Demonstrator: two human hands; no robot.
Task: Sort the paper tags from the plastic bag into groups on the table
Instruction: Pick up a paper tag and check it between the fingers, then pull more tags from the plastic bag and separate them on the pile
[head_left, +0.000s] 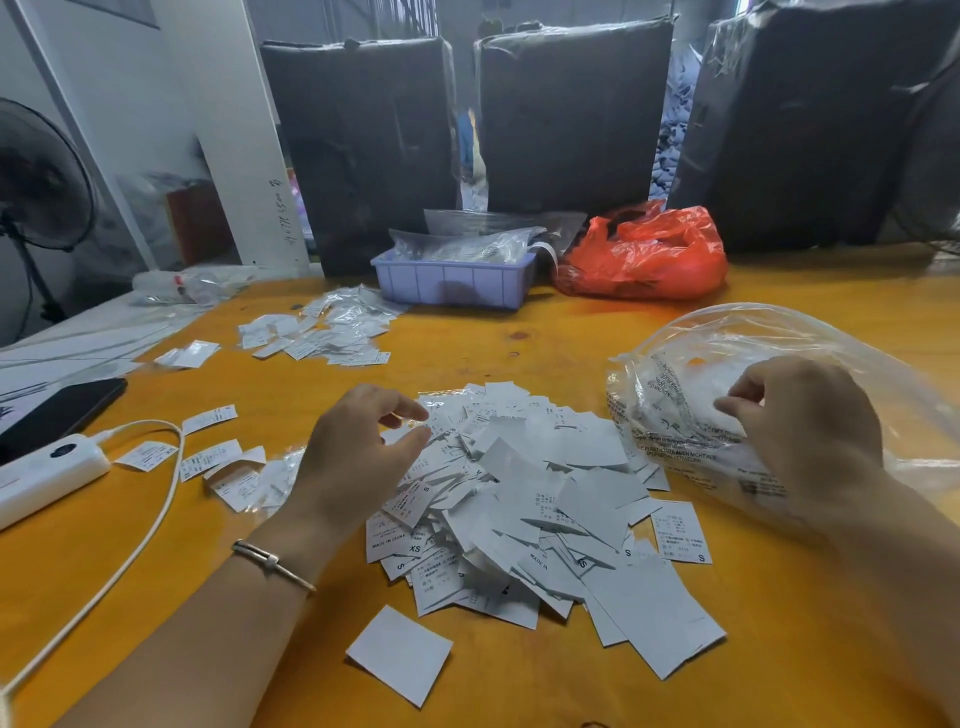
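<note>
A big heap of white paper tags (530, 499) lies in the middle of the yellow table (779, 649). My left hand (353, 452) hovers over the heap's left edge, fingers loosely curved and holding nothing. At the right lies a clear plastic bag (691, 364) with printed text. My right hand (805, 421) rests on it, its fingers curled into the plastic. A smaller group of tags (317, 332) sits farther back on the left. A few single tags (208, 452) lie near the left front.
A purple tray (452, 280) with bagged items and a red plastic bag (644, 254) stand at the back. A white power bank (47, 473) with its cable and a black phone (62, 410) lie at the left. Dark wrapped bales (571, 114) stand behind the table.
</note>
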